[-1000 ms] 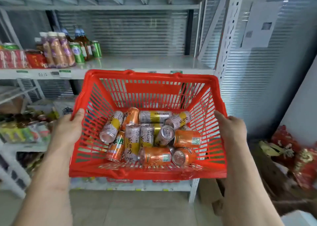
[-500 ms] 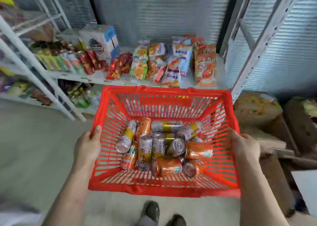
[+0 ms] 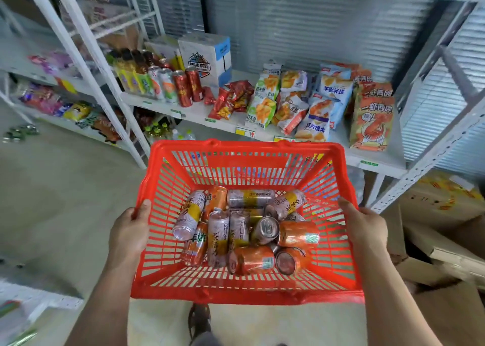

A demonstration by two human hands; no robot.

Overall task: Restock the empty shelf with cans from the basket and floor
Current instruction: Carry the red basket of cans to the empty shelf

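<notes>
Red plastic basket (image 3: 246, 290) hangs between both hands: left hand (image 3: 130, 231) at nine o'clock, right hand (image 3: 367, 227) at three, each curled over a side rim. Cans (image 3: 246, 230) lie jumbled inside, mostly pointing twelve to six, roughly equidistant from either hand. At twelve, a shelf (image 3: 380, 162) holds snack bags (image 3: 312, 104).

Red basket (image 3: 341, 167) held over the floor (image 3: 57, 201), left hand (image 3: 128, 231) gripping its left rim, right hand (image 3: 367, 227) gripping its right rim, orange and silver cans (image 3: 249, 230) heaped inside, snack bags (image 3: 315, 109) and upright cans on the shelf (image 3: 199, 113) beyond, cardboard boxes (image 3: 446, 240) at right.
</notes>
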